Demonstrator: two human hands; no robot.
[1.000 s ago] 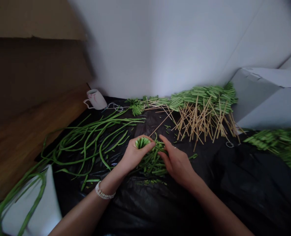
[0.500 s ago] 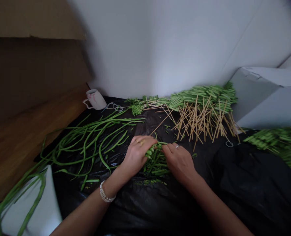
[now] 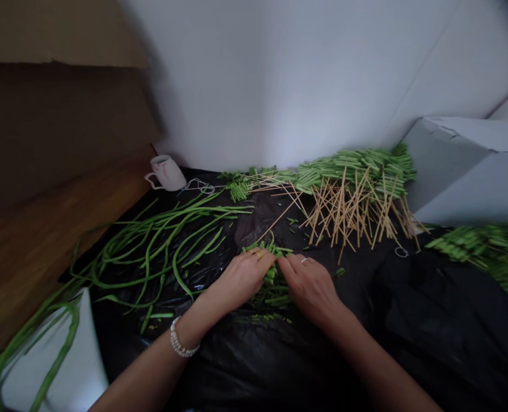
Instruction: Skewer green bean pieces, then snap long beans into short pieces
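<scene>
My left hand (image 3: 249, 272) is closed around a small row of cut long bean pieces (image 3: 270, 276), whose ends show below its fingers. My right hand (image 3: 309, 283) presses its bent fingertips against the same pieces from the right. The two hands almost meet, and their fingers hide how the pieces are held together. Under and between them lies a loose pile of cut bean pieces (image 3: 277, 297). Just beyond my left hand, a thin wooden skewer (image 3: 275, 221) lies slanted on the black plastic sheet (image 3: 262, 366).
Uncut long beans (image 3: 150, 246) spread out at left, some hanging over a white surface (image 3: 60, 372). Skewered bean pieces (image 3: 357, 169) are stacked at the back, with more bean pieces (image 3: 485, 246) at right. A mug (image 3: 168, 173), a cord (image 3: 200, 186) and a white box (image 3: 464, 166) stand around.
My left hand has turned over the bean pieces and shifted slightly nearer the right hand, covering more of them. My right hand has moved slightly left, and its fingertips now touch the bunch.
</scene>
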